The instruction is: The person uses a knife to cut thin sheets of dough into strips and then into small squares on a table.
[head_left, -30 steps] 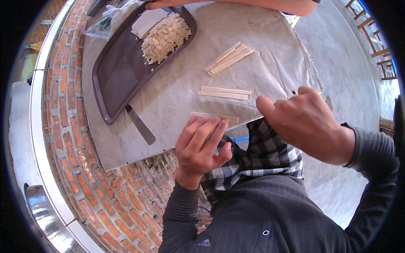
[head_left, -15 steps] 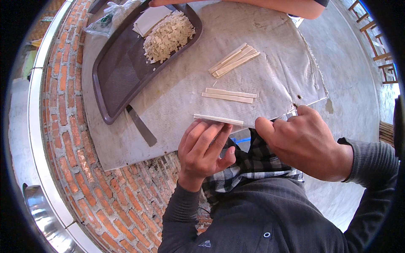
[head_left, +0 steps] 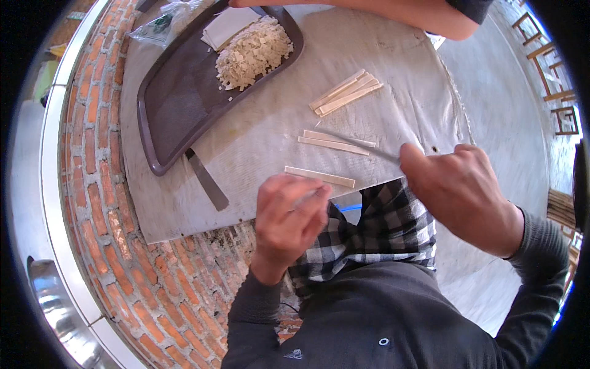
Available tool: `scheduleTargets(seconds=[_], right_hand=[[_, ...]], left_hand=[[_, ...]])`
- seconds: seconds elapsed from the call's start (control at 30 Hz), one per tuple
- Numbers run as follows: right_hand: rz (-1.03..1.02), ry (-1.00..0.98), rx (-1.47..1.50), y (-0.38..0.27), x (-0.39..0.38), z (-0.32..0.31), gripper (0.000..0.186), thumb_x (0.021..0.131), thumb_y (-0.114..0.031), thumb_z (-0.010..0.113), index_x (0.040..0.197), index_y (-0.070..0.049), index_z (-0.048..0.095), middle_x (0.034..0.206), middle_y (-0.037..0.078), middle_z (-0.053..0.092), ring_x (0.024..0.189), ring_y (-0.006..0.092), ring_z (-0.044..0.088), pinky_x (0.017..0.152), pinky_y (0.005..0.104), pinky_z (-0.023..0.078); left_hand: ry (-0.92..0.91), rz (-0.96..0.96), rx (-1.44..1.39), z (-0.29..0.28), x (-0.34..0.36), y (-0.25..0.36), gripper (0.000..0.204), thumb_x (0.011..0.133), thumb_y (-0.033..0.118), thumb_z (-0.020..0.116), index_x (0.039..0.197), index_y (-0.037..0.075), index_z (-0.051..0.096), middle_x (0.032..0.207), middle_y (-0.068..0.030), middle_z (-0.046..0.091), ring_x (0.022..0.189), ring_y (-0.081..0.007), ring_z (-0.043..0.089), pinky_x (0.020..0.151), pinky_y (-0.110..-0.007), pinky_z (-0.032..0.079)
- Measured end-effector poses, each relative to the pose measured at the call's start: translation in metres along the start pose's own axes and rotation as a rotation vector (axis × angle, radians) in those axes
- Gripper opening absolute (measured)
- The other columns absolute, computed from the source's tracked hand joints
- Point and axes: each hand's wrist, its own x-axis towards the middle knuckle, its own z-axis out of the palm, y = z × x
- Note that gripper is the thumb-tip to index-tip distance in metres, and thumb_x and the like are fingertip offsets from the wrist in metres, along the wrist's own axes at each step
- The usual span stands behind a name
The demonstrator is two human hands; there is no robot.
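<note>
A knife point(head_left: 364, 144) is gripped by its handle in my right hand point(head_left: 455, 194), its blade pointing left over two pale flat strips point(head_left: 335, 149). Close to the table's near edge lies a single pale strip point(head_left: 335, 179). Just below that strip is my left hand point(head_left: 292, 215), slightly blurred, with thumb and fingers drawn together; whether something thin is between them I cannot make out. Farther back, several similar strips point(head_left: 347, 93) are fanned in a loose stack.
A dark tray point(head_left: 178, 98) holds a heap of small pale flakes point(head_left: 255, 54) and white sheets point(head_left: 230, 27). A flat metal blade point(head_left: 209, 184) pokes from under it. Behind are a plastic bag point(head_left: 161, 29) and another person's arm point(head_left: 399, 13). A brick wall point(head_left: 101, 141) runs along the left.
My right hand has lifted the knife away from the near strip and swung its blade up over the two strips. My left hand has drawn back toward me, its fingers closing, leaving the strip lying flat.
</note>
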Motion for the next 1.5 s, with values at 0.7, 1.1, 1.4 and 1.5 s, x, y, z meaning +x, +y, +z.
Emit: scheduleTargets(seconds=[0.7,1.1,1.4,1.5], right_hand=[[0.434,0.404,0.637,0.042,-0.026,0.058,0.034,0.119,-0.030,0.058,0.105,0.000,0.057,0.095,0.036,0.065,0.099,0.0625,0.063,0.078,0.0625,0.049],[0.386,0.402,0.715,0.048,-0.026,0.060,0.036,0.119,-0.030,0.058,0.103,0.002,0.055,0.093,0.036,0.064,0.096,0.0627,0.062,0.077,0.0610,0.050],[0.345,0.432,0.727,0.053,-0.023,0.064,0.034,0.119,-0.025,0.057,0.100,0.003,0.055,0.083,0.031,0.060,0.080,0.0535,0.059,0.072,0.0554,0.048],[0.367,0.407,0.745,0.051,-0.024,0.062,0.036,0.118,-0.030,0.058,0.102,0.002,0.056,0.094,0.037,0.064,0.096,0.0631,0.061,0.077,0.0609,0.050]], left_hand=[[0.016,-0.130,0.032,0.024,0.084,-0.006,0.022,0.094,0.026,0.091,0.099,0.008,0.079,0.123,-0.0048,0.073,0.119,-0.0322,0.067,0.108,-0.048,0.053],[0.111,-0.090,0.116,0.052,0.120,-0.003,0.029,0.094,0.021,0.091,0.117,0.007,0.082,0.132,-0.0064,0.070,0.121,-0.0351,0.067,0.110,-0.050,0.051],[0.004,-0.170,0.005,0.052,0.130,-0.008,0.037,0.096,0.024,0.091,0.125,0.005,0.078,0.124,-0.0135,0.073,0.121,-0.0392,0.068,0.110,-0.051,0.053],[0.009,-0.161,-0.035,0.048,0.122,-0.013,0.030,0.097,0.021,0.090,0.117,0.004,0.078,0.115,-0.0139,0.074,0.113,-0.0385,0.070,0.101,-0.049,0.056]])
